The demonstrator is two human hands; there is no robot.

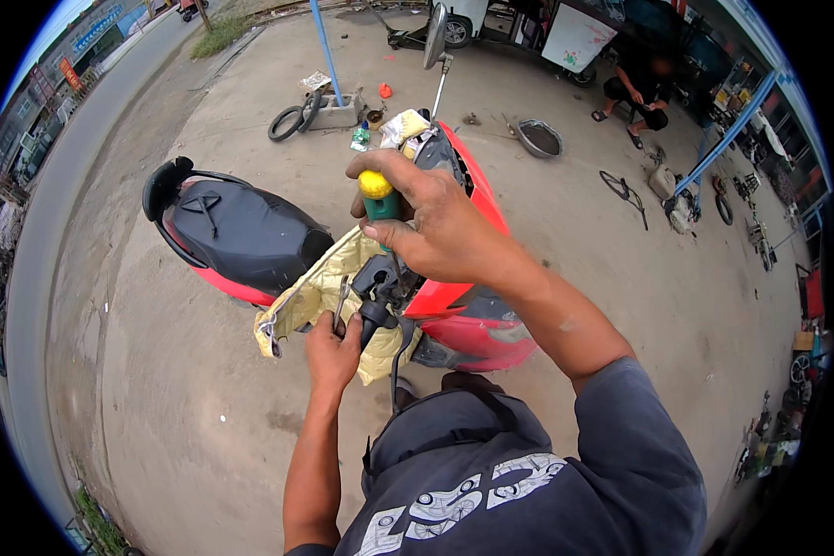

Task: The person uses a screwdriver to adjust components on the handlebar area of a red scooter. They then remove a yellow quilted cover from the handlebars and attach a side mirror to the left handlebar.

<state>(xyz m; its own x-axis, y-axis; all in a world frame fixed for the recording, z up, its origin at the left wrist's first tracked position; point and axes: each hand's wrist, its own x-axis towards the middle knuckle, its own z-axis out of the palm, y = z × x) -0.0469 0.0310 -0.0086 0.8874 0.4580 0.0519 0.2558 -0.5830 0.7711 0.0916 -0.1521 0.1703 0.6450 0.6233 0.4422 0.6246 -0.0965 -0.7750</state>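
One screwdriver (377, 184), green-handled with a yellow end, is held in the right hand (433, 222), thumb and fingers closed around it and the shaft pointing down toward the black handlebar (376, 298). Nearer and to the left, the left hand (330, 360) pinches a slim silver tool (342, 297) upright beside the handlebar grip; whether its fingers also touch that grip, I cannot tell. Both belong over the front of a red scooter (477, 341), where a yellow quilted cover (320, 285) hangs. Its black seat (243, 230) extends left, and a mirror (435, 39) rises at the far side. Farther off, two black tyres (286, 124) lie by a blue post (326, 54); far right are a grey basin (539, 139) and a seated person (641, 93).
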